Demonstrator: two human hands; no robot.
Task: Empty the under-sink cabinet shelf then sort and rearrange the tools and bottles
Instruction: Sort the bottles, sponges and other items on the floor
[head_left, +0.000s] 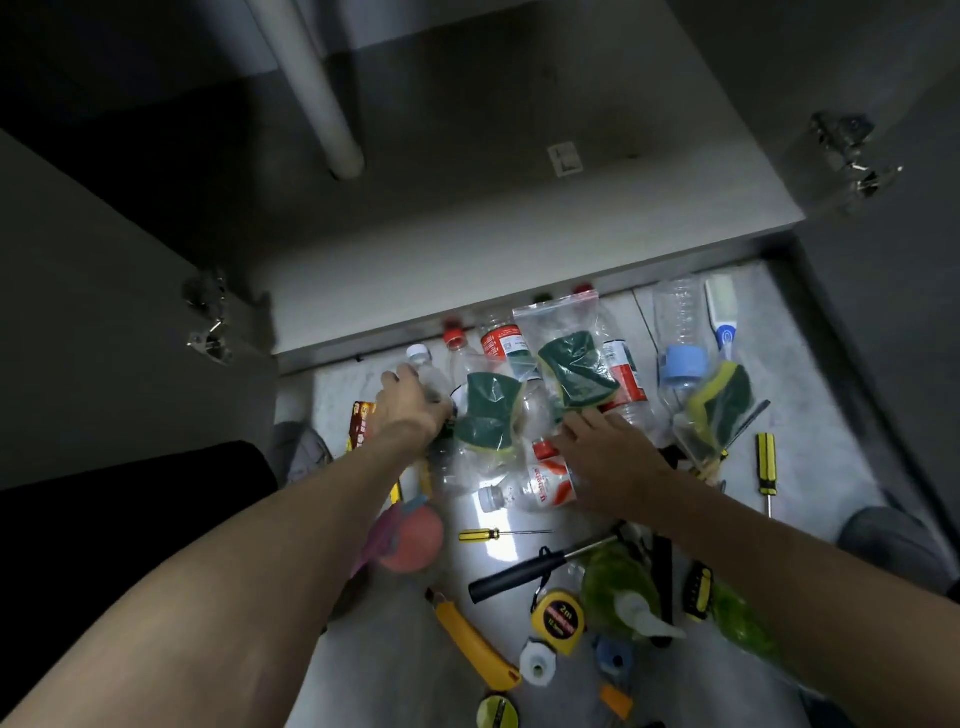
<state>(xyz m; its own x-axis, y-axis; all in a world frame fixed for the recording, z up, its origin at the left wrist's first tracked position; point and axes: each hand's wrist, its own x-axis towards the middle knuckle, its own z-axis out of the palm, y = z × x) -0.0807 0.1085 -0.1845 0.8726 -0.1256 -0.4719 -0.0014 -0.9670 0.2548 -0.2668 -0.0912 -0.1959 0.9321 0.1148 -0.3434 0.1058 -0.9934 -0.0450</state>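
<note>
Clearly, with the left hand (410, 400) gripping a clear bottle (428, 374) and the right hand (608, 447) spread over floor bottles (540, 483) near the emptied shelf (467, 244), neighbouring bottles may roll.

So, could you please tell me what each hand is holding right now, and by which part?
The left hand grips a clear plastic bottle round its upper body, just below the white cap. The right hand lies on the pile; whether it holds anything cannot be told.
</note>
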